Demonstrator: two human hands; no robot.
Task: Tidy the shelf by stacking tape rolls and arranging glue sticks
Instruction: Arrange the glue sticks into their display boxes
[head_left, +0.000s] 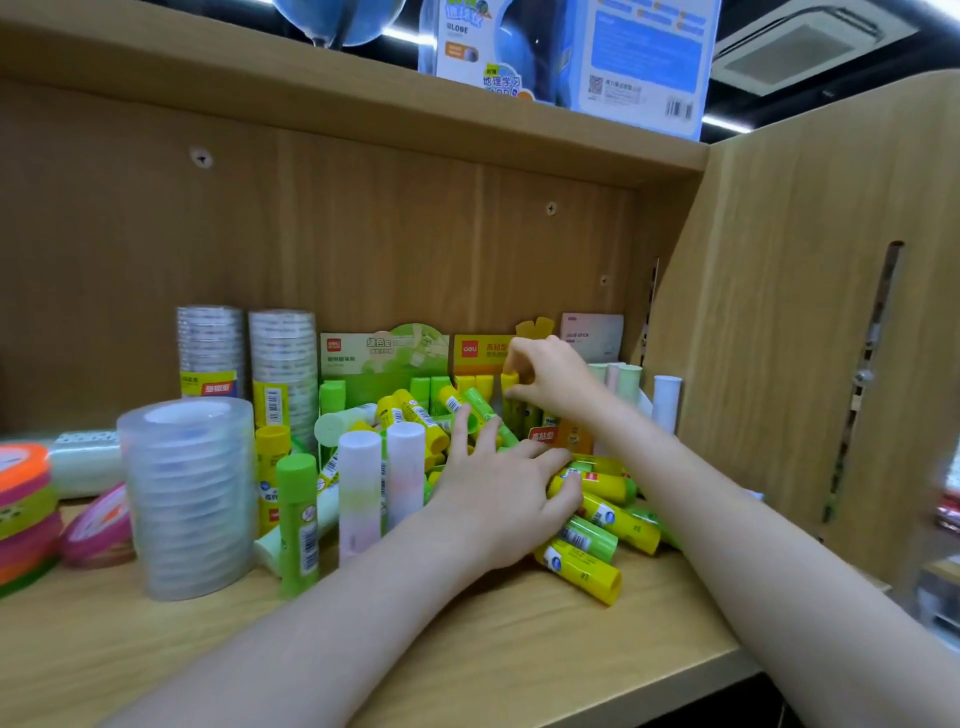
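A heap of yellow and green glue sticks (597, 519) lies on the wooden shelf (467, 639). My left hand (498, 493) rests on the heap with its fingers curled over a yellow stick (597, 486). My right hand (545, 379) pinches the top of an upright yellow glue stick (510, 382) in the orange display box (480, 353) at the back. Two white glue sticks (382, 483) and a green one (298, 525) stand upright at the front. A stack of clear tape rolls (189, 493) stands to the left, with two taller tape stacks (249, 364) behind it.
Coloured tape rolls (26, 514) and a pink roll (98, 525) sit at the far left. A green display box (384, 358) and pale pastel sticks (623, 379) stand at the back. The shelf's side panel (779, 338) closes the right. A globe box (566, 52) sits on the shelf above.
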